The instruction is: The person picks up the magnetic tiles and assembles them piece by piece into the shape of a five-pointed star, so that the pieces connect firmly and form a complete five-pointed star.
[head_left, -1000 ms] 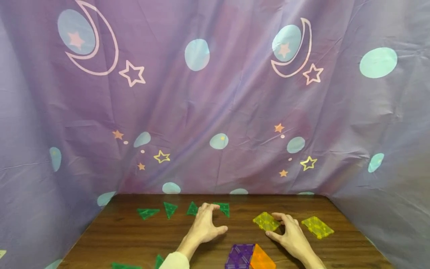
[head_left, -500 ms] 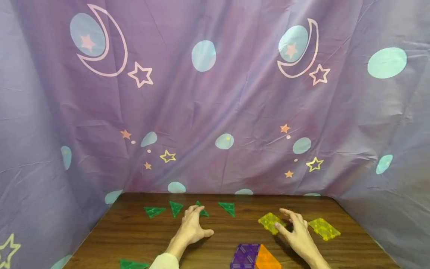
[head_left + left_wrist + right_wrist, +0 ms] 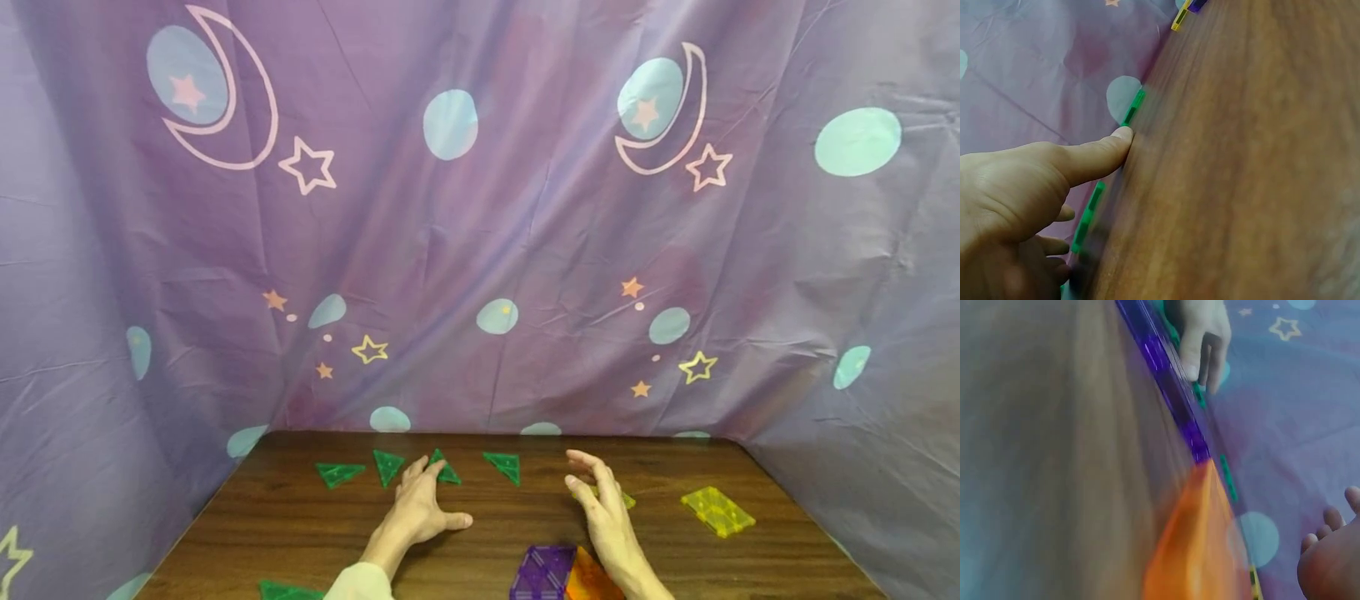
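My left hand (image 3: 416,504) reaches over the table with fingers spread, its fingertips at a translucent green triangular tile (image 3: 447,471); the thumb points right. In the left wrist view the thumb (image 3: 1100,156) is extended and the hand grips nothing. My right hand (image 3: 609,521), fingers loosely bent and holding nothing, hovers in front of a yellow diamond-shaped tile (image 3: 628,501), hiding most of it. Below that hand, an orange tile (image 3: 588,579), partly covered by the wrist, lies against a purple tile (image 3: 543,571). The right wrist view shows the orange tile blurred and close up.
More green triangular tiles stand in a row along the back: one (image 3: 339,474) at far left, one (image 3: 387,467) beside the left hand, one (image 3: 504,467) further right. Another green tile (image 3: 288,591) is at front left, a second yellow tile (image 3: 717,511) at right. A patterned curtain (image 3: 480,250) hangs behind the table.
My left hand has shifted left along the row of green tiles. The right hand has lifted from the yellow tile's edge and moved left, across it. The tiles have stayed in place.
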A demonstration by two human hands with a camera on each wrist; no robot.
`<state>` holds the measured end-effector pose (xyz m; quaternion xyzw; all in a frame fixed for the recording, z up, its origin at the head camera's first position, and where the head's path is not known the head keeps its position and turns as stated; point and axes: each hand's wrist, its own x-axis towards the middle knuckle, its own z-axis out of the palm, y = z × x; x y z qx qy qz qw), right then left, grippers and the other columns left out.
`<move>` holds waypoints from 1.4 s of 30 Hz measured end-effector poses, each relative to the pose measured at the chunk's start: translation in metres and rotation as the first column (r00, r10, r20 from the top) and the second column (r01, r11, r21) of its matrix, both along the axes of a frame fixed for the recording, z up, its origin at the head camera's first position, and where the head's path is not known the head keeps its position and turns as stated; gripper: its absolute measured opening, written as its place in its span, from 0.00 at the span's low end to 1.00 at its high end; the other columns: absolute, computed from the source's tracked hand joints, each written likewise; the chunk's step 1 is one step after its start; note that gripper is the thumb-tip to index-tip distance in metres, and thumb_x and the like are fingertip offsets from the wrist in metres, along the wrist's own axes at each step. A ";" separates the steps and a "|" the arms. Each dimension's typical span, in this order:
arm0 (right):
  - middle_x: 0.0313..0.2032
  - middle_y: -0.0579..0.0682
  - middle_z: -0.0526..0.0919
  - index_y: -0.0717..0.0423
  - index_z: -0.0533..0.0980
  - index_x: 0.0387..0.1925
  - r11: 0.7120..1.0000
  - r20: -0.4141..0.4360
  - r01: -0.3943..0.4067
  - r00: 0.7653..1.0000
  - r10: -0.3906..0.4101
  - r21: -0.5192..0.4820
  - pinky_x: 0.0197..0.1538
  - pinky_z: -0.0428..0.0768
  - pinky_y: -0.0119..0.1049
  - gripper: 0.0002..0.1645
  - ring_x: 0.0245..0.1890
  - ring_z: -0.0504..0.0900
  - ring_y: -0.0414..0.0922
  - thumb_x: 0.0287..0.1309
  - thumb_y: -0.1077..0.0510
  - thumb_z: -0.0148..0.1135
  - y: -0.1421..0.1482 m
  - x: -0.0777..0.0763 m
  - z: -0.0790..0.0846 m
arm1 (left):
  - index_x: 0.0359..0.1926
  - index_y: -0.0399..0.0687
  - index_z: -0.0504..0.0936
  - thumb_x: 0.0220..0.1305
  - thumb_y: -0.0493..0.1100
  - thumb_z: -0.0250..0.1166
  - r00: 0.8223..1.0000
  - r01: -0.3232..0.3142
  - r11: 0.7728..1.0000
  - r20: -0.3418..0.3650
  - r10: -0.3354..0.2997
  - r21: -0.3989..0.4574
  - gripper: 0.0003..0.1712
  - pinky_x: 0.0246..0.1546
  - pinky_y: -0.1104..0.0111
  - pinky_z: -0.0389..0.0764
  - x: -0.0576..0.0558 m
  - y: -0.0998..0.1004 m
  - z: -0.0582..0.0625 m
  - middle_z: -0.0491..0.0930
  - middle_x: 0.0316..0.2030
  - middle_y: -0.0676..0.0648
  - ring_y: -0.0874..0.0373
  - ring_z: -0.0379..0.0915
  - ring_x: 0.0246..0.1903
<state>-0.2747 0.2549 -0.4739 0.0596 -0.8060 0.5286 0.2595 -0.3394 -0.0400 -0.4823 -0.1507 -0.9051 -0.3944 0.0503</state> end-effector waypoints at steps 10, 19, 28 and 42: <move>0.72 0.60 0.77 0.54 0.73 0.76 0.993 0.095 -0.120 0.988 0.120 -0.006 0.77 0.69 0.65 0.29 0.74 0.74 0.62 0.82 0.52 0.64 -0.018 -0.033 -0.001 | 0.79 0.29 0.68 0.52 0.50 0.90 0.999 0.038 0.999 0.018 -0.038 0.010 0.62 0.74 0.23 0.60 0.000 0.004 -0.002 0.57 0.83 0.24 0.17 0.52 0.79; 0.76 0.57 0.77 0.53 0.69 0.81 0.937 0.125 -0.169 0.983 0.137 0.304 0.72 0.74 0.64 0.41 0.70 0.73 0.59 0.71 0.64 0.70 -0.014 -0.048 -0.014 | 0.79 0.30 0.71 0.53 0.49 0.90 0.999 0.024 1.000 0.021 -0.024 0.018 0.59 0.73 0.24 0.63 0.001 0.008 0.004 0.58 0.83 0.28 0.14 0.54 0.77; 0.67 0.51 0.83 0.55 0.82 0.68 0.855 0.146 -0.240 0.970 0.194 0.460 0.67 0.75 0.52 0.29 0.60 0.71 0.49 0.68 0.74 0.64 -0.016 -0.052 -0.025 | 0.77 0.36 0.76 0.56 0.49 0.88 0.998 0.050 0.999 0.022 -0.051 0.015 0.52 0.72 0.25 0.66 0.001 0.004 -0.001 0.63 0.82 0.32 0.17 0.58 0.76; 0.59 0.60 0.79 0.59 0.78 0.71 0.896 0.127 -0.108 0.990 0.059 0.430 0.65 0.78 0.60 0.42 0.60 0.74 0.59 0.57 0.58 0.86 -0.025 -0.056 -0.031 | 0.71 0.39 0.81 0.57 0.44 0.88 0.994 0.094 0.995 -0.057 -0.093 0.024 0.43 0.74 0.29 0.63 0.002 -0.001 -0.006 0.76 0.70 0.35 0.28 0.67 0.73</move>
